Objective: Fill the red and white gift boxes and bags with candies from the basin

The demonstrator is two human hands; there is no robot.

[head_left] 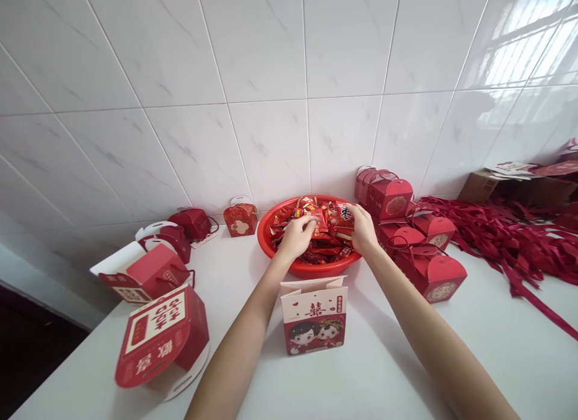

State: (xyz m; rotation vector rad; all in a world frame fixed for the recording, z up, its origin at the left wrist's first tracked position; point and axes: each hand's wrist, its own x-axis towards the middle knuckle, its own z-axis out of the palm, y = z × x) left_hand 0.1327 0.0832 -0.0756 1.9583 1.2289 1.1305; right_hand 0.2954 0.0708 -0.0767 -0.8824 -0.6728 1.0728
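In the middle of the white table, a red plastic basin point(267, 239) is filled with red and gold wrapped sweets point(323, 252). My left hand point(298, 234) reaches over the basin's left part, thumb and fingers closed on a small red candy packet point(318, 220). At the right inside edge of the basin, my right hand point(362, 228) has its fingers stretched beside a dark packet with a printed character point(344, 213); some of its fingertips are hidden. Between my forearms stands an upright paper gift box point(315, 317) with two cartoon figures, its top open.
Several red gift boxes stand at the left, including an open one point(153, 272) and a large one point(169, 335). A small box point(241, 218) is by the tiled wall. More boxes point(428, 272) cluster at the right, beside red ribbons point(510, 242) and a cardboard carton point(478, 188).
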